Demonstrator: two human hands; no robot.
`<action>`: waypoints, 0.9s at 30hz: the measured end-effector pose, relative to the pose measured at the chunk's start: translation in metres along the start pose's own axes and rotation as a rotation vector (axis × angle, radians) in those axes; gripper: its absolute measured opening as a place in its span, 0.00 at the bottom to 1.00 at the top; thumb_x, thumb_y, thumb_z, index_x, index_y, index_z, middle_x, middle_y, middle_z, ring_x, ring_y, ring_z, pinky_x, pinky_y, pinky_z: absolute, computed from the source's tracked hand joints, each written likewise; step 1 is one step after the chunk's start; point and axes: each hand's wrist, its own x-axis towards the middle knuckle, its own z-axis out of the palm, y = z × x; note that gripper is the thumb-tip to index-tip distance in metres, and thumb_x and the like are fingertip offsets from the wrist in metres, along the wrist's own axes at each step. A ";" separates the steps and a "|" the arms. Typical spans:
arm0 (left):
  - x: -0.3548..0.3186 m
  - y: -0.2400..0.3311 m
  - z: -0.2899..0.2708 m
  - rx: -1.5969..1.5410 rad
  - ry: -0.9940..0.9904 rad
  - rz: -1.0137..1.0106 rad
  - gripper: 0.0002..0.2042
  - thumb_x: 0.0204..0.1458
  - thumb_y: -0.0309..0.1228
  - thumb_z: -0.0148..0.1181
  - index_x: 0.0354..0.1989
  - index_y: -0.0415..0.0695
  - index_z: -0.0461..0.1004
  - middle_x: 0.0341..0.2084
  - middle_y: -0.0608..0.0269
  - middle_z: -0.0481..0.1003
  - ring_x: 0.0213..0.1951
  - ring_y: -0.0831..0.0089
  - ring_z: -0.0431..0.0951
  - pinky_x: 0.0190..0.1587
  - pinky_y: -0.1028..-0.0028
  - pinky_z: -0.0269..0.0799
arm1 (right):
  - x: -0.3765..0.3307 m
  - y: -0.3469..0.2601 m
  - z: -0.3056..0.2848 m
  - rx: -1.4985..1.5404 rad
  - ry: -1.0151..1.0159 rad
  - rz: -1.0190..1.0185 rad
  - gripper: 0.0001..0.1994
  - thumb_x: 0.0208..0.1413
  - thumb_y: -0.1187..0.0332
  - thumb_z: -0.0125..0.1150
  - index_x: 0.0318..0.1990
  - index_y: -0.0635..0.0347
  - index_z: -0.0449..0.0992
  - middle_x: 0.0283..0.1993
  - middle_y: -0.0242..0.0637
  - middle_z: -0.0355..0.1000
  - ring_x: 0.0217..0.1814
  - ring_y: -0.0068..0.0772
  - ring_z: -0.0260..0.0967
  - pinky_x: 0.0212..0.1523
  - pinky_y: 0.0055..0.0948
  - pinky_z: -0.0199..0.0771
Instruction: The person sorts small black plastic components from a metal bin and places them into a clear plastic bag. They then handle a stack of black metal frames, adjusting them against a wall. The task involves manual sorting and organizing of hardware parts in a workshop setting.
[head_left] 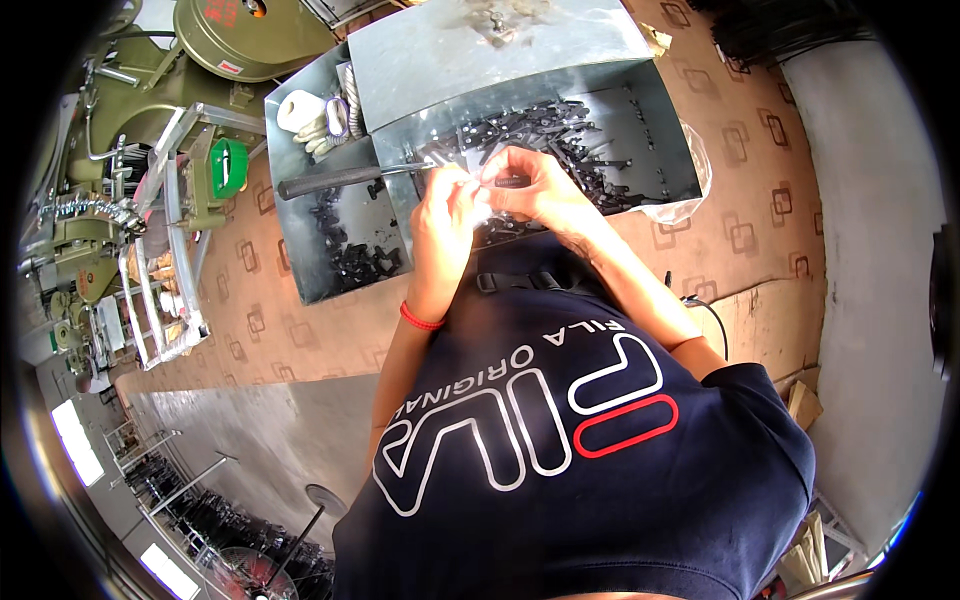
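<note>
Head view: a dark part (pixel 513 182) sits between the thumb and forefinger of the right hand (pixel 545 192), which look clamped on it. The left hand (pixel 445 205) comes up close beside it, its fingers curled in toward the right fingertips; glare washes out that spot, so I cannot tell whether they pinch anything. Left of the left fingers lies a tool (pixel 330 182), its black handle pointing away from them and its metal shaft ending near them; whether they grip it or it merely rests there is unclear. For such close work I judge it best to keep the right pinch firm, brace the two hands against each other, and turn them slightly so the glare leaves the fingertips. Keeping the fingers over the box (pixel 630 85) should let a slipped part drop inside. Beyond and right of the fingers, the box holds heaped black bits (pixel 545 135); more lie left of and nearer the body than the fingers, in a side compartment. Past the tool, farther from the fingers, stand a white roll (pixel 300 110) and, just beside it, some rope (pixel 351 100)
</note>
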 end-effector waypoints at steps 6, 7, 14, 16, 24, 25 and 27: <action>0.002 0.008 -0.009 -0.004 0.096 -0.020 0.03 0.52 0.25 0.48 0.31 0.39 0.65 0.18 0.66 0.66 0.21 0.83 0.63 0.24 0.80 0.61 | 0.008 -0.002 0.008 0.202 -0.068 0.002 0.04 0.47 0.73 0.58 0.27 0.60 0.68 0.20 0.24 0.62 0.16 0.10 0.51 0.15 0.13 0.46; 0.002 0.008 -0.009 -0.013 0.120 -0.014 0.03 0.52 0.25 0.48 0.31 0.39 0.65 0.18 0.66 0.65 0.21 0.83 0.63 0.24 0.81 0.60 | 0.008 -0.004 0.008 0.187 -0.080 0.006 0.05 0.48 0.72 0.58 0.27 0.60 0.68 0.19 0.25 0.62 0.15 0.11 0.50 0.14 0.13 0.45; 0.002 0.015 -0.011 -0.010 0.188 -0.060 0.03 0.53 0.25 0.48 0.30 0.39 0.65 0.18 0.68 0.64 0.20 0.84 0.60 0.22 0.81 0.58 | 0.015 -0.009 0.016 0.076 -0.062 -0.122 0.05 0.48 0.72 0.57 0.28 0.63 0.69 0.23 0.29 0.67 0.22 0.14 0.60 0.23 0.15 0.60; 0.000 0.018 -0.010 -0.008 0.199 -0.069 0.04 0.53 0.26 0.48 0.30 0.39 0.64 0.18 0.68 0.63 0.20 0.84 0.59 0.22 0.82 0.57 | 0.015 -0.009 0.018 0.033 -0.041 -0.164 0.05 0.48 0.74 0.58 0.27 0.65 0.69 0.24 0.28 0.67 0.27 0.15 0.62 0.29 0.16 0.63; -0.007 0.015 -0.006 -0.078 0.257 -0.139 0.05 0.53 0.25 0.49 0.27 0.38 0.64 0.18 0.70 0.61 0.21 0.86 0.57 0.23 0.83 0.55 | 0.014 0.004 0.024 0.154 -0.015 -0.276 0.04 0.49 0.74 0.57 0.28 0.61 0.68 0.20 0.23 0.63 0.19 0.09 0.52 0.18 0.12 0.50; -0.007 0.016 -0.006 -0.070 0.265 -0.136 0.06 0.53 0.28 0.49 0.27 0.38 0.64 0.17 0.68 0.62 0.19 0.84 0.58 0.22 0.81 0.55 | 0.013 0.005 0.024 0.166 -0.003 -0.268 0.04 0.49 0.74 0.57 0.28 0.61 0.68 0.20 0.23 0.63 0.19 0.09 0.52 0.18 0.12 0.50; -0.006 0.016 -0.006 -0.053 0.281 -0.131 0.09 0.52 0.32 0.50 0.26 0.39 0.64 0.13 0.64 0.63 0.17 0.79 0.60 0.20 0.77 0.57 | 0.012 0.006 0.024 0.190 0.020 -0.251 0.03 0.49 0.74 0.56 0.27 0.61 0.68 0.20 0.23 0.64 0.19 0.09 0.52 0.18 0.12 0.50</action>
